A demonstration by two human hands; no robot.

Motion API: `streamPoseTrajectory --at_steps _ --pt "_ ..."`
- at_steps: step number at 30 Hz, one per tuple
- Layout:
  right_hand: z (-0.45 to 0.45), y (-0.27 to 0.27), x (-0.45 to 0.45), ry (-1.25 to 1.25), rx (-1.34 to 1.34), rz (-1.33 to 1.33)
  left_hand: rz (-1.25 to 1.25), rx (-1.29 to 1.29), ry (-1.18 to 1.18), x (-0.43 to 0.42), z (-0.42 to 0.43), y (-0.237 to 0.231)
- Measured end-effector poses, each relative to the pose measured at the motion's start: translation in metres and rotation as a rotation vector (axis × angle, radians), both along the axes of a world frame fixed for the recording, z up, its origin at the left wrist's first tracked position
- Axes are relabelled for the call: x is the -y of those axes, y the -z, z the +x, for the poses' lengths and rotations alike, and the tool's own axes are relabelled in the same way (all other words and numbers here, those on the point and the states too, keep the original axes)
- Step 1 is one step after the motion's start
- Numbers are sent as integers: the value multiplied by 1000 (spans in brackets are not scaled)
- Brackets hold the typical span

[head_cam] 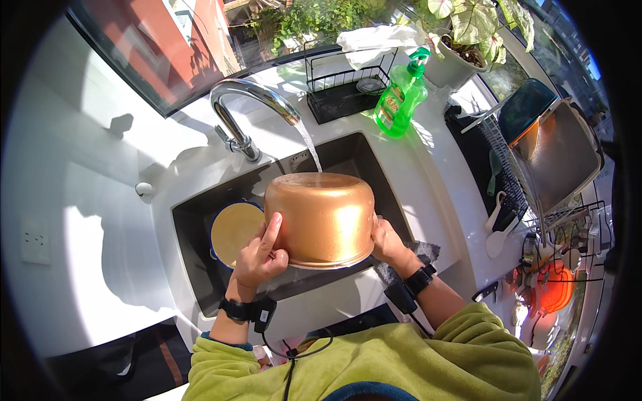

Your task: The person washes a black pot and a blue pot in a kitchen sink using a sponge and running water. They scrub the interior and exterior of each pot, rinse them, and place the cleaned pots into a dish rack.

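Observation:
A copper-coloured metal pot point(321, 223) is tipped over above the sink, its base up and its rim toward me. My left hand point(261, 253) grips its left side, thumb and fingers along the wall and rim. On the opposite side, my right hand point(388, 240) holds it near the rim, with some fingers hidden behind the pot. From the chrome tap point(256, 90) a stream of water point(308, 143) falls onto the upturned base. In the dark sink point(200, 210), partly behind my left hand, lies a round cream vessel with a blue rim point(234, 230).
A green dish soap bottle point(400, 103) and a black wire caddy point(326, 103) with a white cloth point(378, 40) stand behind the sink. To the right are a dish rack point(506, 150) with pans, utensils and a knife point(485, 291). A grey cloth point(388, 273) lies by the sink's front edge.

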State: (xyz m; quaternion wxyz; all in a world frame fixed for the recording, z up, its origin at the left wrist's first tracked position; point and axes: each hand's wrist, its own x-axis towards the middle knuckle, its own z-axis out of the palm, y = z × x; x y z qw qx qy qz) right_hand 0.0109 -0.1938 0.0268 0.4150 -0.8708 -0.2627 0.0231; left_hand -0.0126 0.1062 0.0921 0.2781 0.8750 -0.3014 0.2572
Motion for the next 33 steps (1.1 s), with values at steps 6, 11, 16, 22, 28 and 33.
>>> streamPoseTrajectory --at_steps 6,11,16,22,28,33 --pt "-12 -29 5 123 139 70 -22 169 4 -6 -26 38" --pt "-26 -21 3 96 375 -181 -68 15 30 -1 -45 62" --pt "-56 -31 -3 246 126 76 -162 -112 91 -9 -58 51" --pt "-85 -57 -13 349 142 -159 -153 25 77 1 -55 34" --pt "-103 -100 -9 493 -402 86 -426 -314 131 14 -39 1" --pt "-140 -146 31 660 -698 594 -317 -213 -6 -4 -50 -25"
